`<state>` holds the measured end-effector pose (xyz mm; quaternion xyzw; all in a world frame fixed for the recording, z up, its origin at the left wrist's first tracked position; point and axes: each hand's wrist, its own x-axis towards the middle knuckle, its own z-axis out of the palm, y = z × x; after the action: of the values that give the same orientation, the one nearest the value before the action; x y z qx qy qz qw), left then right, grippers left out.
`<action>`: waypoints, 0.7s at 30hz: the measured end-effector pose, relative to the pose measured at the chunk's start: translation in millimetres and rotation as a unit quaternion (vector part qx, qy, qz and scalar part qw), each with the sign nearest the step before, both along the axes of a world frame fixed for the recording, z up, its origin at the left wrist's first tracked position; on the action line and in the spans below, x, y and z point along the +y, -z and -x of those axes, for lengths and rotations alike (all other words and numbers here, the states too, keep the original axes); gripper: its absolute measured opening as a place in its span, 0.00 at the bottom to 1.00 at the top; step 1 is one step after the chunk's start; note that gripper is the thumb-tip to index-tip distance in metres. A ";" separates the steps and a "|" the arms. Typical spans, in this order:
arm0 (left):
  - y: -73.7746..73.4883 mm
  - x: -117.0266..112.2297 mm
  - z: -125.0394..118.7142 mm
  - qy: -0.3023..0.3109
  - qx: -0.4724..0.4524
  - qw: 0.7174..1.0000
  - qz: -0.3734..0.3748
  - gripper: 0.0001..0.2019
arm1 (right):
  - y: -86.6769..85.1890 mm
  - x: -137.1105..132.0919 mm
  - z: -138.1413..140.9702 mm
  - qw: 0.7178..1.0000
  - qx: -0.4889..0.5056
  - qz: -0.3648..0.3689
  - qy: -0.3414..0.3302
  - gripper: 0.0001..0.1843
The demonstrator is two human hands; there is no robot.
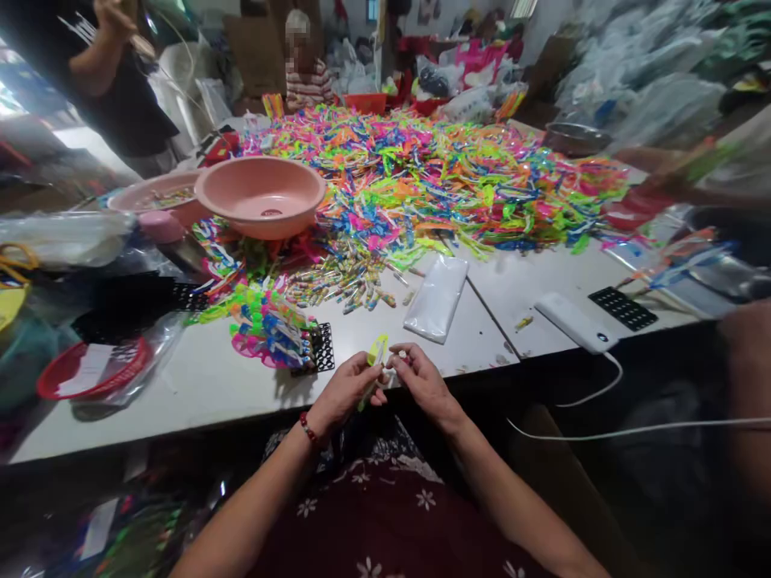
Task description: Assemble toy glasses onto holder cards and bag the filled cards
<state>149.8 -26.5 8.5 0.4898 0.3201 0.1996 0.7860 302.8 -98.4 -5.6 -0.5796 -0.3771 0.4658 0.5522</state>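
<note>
My left hand (pixel 349 387) is closed round a yellow-green plastic piece (pixel 378 350) with a white part, at the table's front edge. My right hand (pixel 425 385) is beside it, fingertips pinched close to the piece; a small reddish bit shows at them, too small to name. To the left, a black perforated holder (pixel 324 347) stands on the table with a bunch of colourful plastic pieces (pixel 268 329) stuck in it. Beyond my hands lie a heap of small patterned, bullet-shaped parts (pixel 346 277) and a white plastic-wrapped packet (pixel 438 299).
A large pile of bright plastic pieces (pixel 434 177) covers the table's far part. Left are a pink basin (pixel 259 181) and a red basket (pixel 54 377). Right lie a white power bank (pixel 569 317) with a cable and another black holder (pixel 623 309). People are around the table.
</note>
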 end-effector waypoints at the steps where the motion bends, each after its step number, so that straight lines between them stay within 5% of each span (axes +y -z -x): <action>1: 0.2 -0.1 -0.2 -0.001 0.000 1.000 0.008 0.24 | -0.5 -0.6 -0.7 1.000 -0.003 0.001 0.003 0.23; 6: 6.6 -0.8 -2.8 -0.007 -0.016 0.999 0.045 0.22 | 1.0 1.2 -3.1 1.000 -0.009 -0.008 0.003 0.23; 14: 11.5 2.4 -9.8 -0.157 -0.077 0.977 0.120 0.23 | 1.5 -8.0 0.3 0.993 -0.110 -0.046 -0.007 0.22; 21: 15.7 4.4 -16.7 -0.264 -0.035 0.955 0.127 0.21 | 13.4 -24.3 4.3 0.999 0.041 0.008 -0.007 0.21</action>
<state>166.5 -22.1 -7.1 0.2766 0.4327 0.3752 0.7717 298.5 -122.7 -19.0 -0.5617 -0.3543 0.4962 0.5592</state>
